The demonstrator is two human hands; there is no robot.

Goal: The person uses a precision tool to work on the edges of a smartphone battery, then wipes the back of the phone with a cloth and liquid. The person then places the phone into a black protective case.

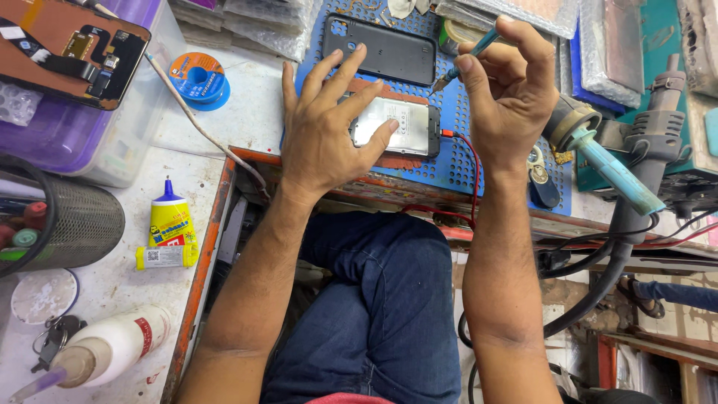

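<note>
My left hand (pixel 323 133) presses flat, unclenched, on the opened phone (pixel 395 126) lying on the blue mat (pixel 456 161), right hand (pixel 511 93) pinching the screwdriver (pixel 465 58); I judge the phone light, stiff, fragile, best held by its edges.

Blue perforated mat (pixel 456 161), silver-backed phone (pixel 395 126) beside the left hand (pixel 325 131), teal-handled tool (pixel 467 56) in the right hand (pixel 512 93), red wire (pixel 473 172).

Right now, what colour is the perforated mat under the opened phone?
Blue mat, clearest in the head view.
</note>
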